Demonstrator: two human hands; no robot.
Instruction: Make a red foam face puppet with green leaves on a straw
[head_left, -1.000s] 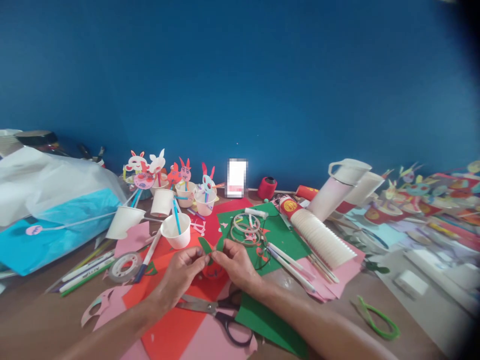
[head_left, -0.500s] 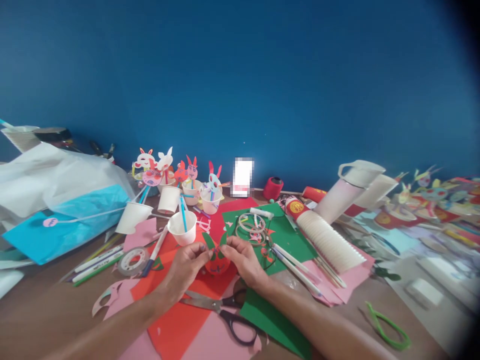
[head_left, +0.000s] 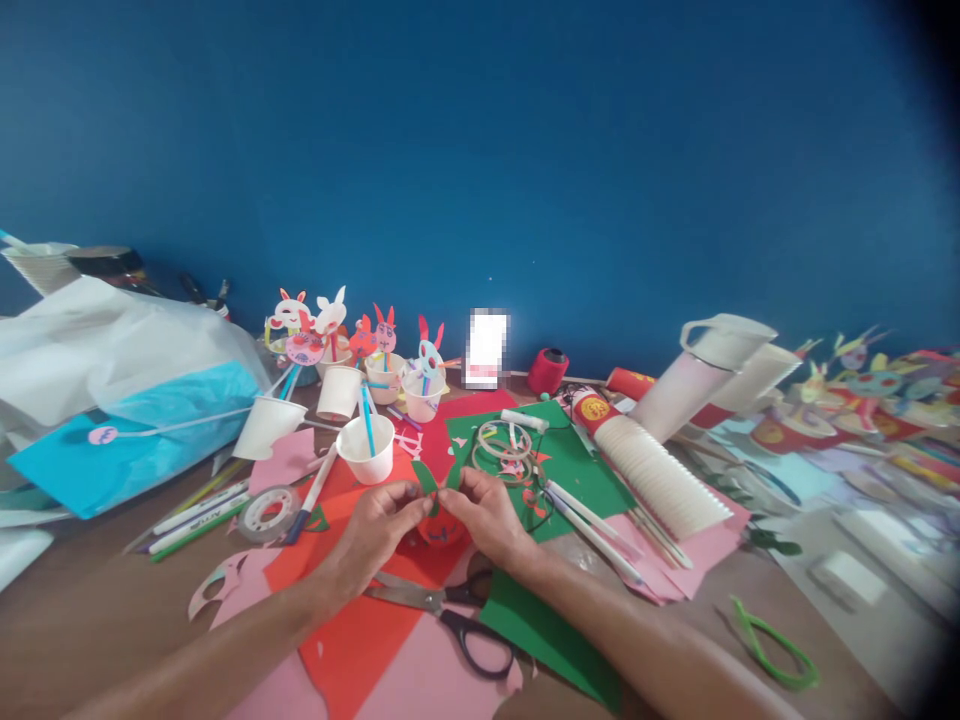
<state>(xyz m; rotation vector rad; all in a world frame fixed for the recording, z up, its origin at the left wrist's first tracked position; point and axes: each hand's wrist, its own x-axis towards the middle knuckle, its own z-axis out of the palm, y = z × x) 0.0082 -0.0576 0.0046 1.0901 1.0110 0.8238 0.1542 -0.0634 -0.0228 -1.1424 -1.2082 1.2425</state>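
Between my two hands is a round red-orange paper face (head_left: 441,530) with blue drawn marks and two upright green paper ears (head_left: 427,483). My left hand (head_left: 382,525) pinches it from the left, near the base of one ear. From the right, my right hand (head_left: 491,515) pinches it by the other ear. My fingertips hide part of the face's upper edge. Below them, black-handled scissors (head_left: 431,600) lie on an orange-red paper sheet (head_left: 360,640). A white paper cup (head_left: 365,450) with a blue straw stands just beyond my left hand.
Behind are several paper cups holding animal faces on straws (head_left: 386,340). Left lie a tape roll (head_left: 268,515), markers and a plastic bag (head_left: 112,350). To the right are green paper (head_left: 592,470), stacked cups (head_left: 660,465), a pitcher (head_left: 690,370) and a green pipe cleaner (head_left: 776,645).
My hands stay pinched at the ears of the red-orange paper face, with only slight shifts of the fingers. The whole view has moved a little.
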